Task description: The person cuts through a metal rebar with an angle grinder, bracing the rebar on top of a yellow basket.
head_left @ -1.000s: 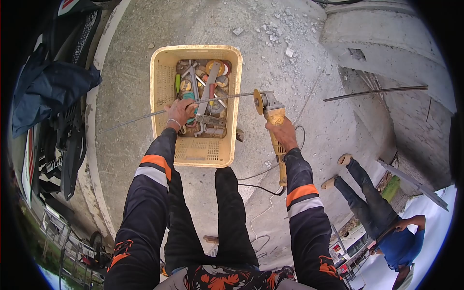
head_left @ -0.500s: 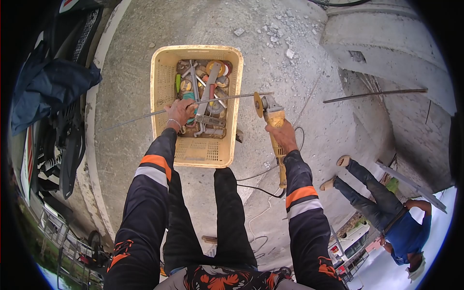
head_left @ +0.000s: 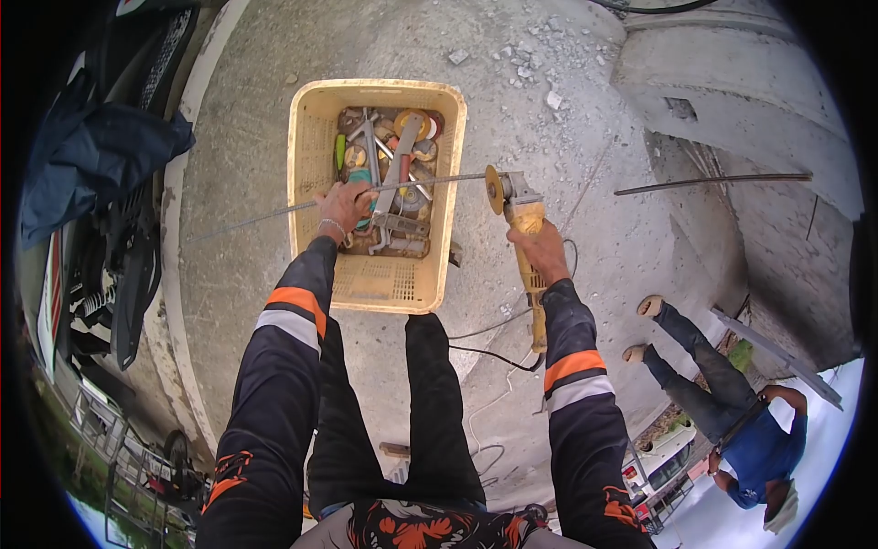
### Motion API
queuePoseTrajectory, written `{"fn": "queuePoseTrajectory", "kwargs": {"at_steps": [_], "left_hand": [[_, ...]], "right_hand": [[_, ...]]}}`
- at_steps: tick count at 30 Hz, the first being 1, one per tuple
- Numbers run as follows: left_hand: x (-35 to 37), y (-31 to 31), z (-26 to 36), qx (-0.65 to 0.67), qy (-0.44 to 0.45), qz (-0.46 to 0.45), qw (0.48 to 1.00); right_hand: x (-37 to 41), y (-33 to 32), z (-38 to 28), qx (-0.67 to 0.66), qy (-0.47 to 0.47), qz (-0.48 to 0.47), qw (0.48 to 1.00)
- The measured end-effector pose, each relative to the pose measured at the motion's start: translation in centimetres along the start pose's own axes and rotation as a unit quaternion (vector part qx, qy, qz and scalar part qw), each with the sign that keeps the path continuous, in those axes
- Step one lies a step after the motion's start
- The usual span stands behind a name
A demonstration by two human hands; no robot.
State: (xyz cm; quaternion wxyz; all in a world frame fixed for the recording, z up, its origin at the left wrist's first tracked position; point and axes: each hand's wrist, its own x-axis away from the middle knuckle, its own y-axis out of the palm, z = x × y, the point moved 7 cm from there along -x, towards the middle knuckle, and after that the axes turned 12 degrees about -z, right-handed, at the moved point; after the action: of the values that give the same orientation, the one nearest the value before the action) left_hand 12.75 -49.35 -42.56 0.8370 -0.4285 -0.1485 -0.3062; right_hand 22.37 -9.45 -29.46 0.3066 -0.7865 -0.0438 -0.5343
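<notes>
A basket (head_left: 375, 279) is set on the concrete (head_left: 238, 137) ahead, with tools (head_left: 395, 174) piled in its far half. A rod (head_left: 256, 218) is held across it by the left hand (head_left: 344, 205). To the right, a grinder (head_left: 521, 215) is held in the right hand (head_left: 541, 249), at the rod's right end.

Yellow tool basket (head_left: 370, 282), blue-shirted person (head_left: 757, 450), rubble (head_left: 535, 41)

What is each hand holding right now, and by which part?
The left hand grips the thin metal rod near its middle; the right hand grips the angle grinder by its yellow body, behind the disc.
</notes>
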Motion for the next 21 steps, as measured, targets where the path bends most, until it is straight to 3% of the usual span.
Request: {"fn": "queuePoseTrajectory", "kwargs": {"at_steps": [15,21], "left_hand": [[-1.3,2.9,-3.1,0.008,-0.032,-0.037,0.999],[0.0,0.0,0.1,-0.022,-0.058,-0.057,0.996]], "right_hand": [[0.0,0.0,0.1,0.028,0.008,0.004,1.0],[0.1,0.1,0.0,0.033,0.019,0.01,0.999]]}}
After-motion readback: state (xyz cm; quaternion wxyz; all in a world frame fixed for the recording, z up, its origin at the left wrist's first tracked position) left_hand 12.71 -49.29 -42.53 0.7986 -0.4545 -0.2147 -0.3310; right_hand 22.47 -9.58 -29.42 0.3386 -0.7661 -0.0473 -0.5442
